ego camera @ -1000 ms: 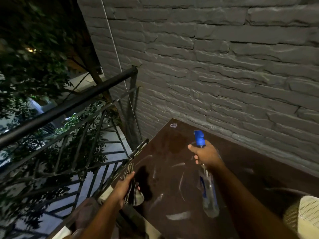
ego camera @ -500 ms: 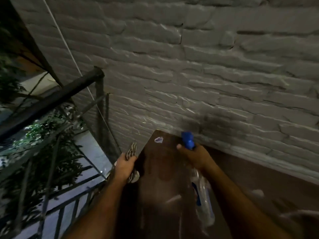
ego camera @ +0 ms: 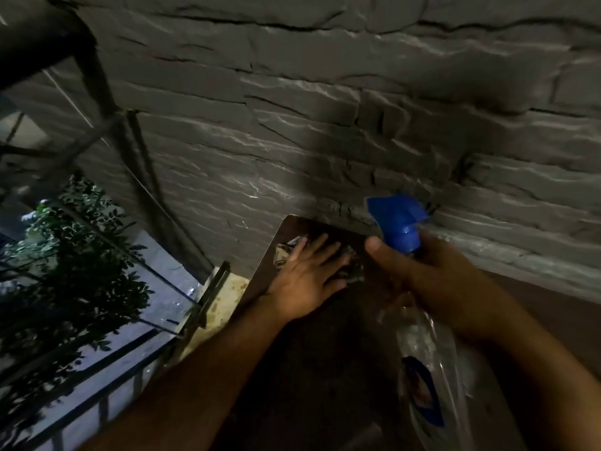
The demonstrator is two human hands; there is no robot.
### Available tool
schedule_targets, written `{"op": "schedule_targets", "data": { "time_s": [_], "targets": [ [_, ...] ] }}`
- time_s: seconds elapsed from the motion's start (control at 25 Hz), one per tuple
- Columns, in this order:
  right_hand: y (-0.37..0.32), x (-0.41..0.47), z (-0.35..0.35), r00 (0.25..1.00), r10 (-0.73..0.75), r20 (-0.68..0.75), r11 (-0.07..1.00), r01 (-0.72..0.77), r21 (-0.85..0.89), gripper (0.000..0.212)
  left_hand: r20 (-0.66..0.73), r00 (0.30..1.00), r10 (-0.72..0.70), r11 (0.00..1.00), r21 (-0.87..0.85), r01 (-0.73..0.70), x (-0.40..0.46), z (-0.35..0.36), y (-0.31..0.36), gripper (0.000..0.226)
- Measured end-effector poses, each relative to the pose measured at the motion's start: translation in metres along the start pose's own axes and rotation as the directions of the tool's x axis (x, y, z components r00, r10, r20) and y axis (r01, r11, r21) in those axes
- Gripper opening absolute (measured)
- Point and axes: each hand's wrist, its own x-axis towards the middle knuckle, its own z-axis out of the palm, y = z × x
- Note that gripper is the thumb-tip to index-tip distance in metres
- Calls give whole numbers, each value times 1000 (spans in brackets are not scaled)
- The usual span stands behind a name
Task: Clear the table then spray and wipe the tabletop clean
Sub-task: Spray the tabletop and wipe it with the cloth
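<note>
left hand (ego camera: 305, 281) fingers spread flat, pressing cloth (ego camera: 349, 275) onto the tabletop (ego camera: 325, 369) corner; right hand (ego camera: 432, 281) grips spray bottle (ego camera: 422, 369) beside them.

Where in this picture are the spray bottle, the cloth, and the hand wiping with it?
spray bottle (ego camera: 398, 226): head view, on its blue spray head.
cloth (ego camera: 353, 271): head view, on the dark fold beside the fingers.
left hand (ego camera: 304, 279): head view, on the back of the hand.

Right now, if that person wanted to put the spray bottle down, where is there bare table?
Bare tabletop shows between the two forearms, and a strip right of the right hand along the brick wall. The far corner is crowded: the left hand presses the cloth flat there, with the spray bottle beside it.
</note>
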Motion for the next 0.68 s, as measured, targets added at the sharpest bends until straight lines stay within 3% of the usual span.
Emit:
{"op": "schedule_targets", "data": {
  "time_s": [0.04,0.08,0.2,0.28,0.36,0.48,0.56,0.64,0.68],
  "targets": [
    [0,0,0,1000,-3,8,1000,3,-1,54,-44,992,118,993,29,-117,-9,5,-16,55],
    [0,1,-1,1000,-9,20,1000,9,-2,56,-73,987,140,990,35,-138,-14,5,-38,49],
    [1,9,1,999,-16,34,1000,16,9,56,-115,986,-118,984,-149,100,1,-5,-87,41],
    [0,15,4,999,-26,26,1000,25,10,53,-137,973,-188,958,-244,151,18,-6,-68,38],
    [1,21,7,999,-41,29,999,40,25,50,-163,973,-165,953,-280,115,21,-5,-42,43],
    [5,25,10,999,-31,24,998,30,47,50,-157,988,-9,957,-286,-37,3,-2,-53,42],
    [10,25,10,1000,1,14,998,-2,68,52,-189,968,-165,957,-267,111,15,-3,-74,36],
    [12,23,14,1000,16,12,996,-17,84,51,-179,863,-472,856,-329,399,36,-6,-71,34],
    [13,21,15,1000,16,8,995,-17,100,50,-189,832,-522,828,-348,440,43,-7,-60,35]
  ]
}}
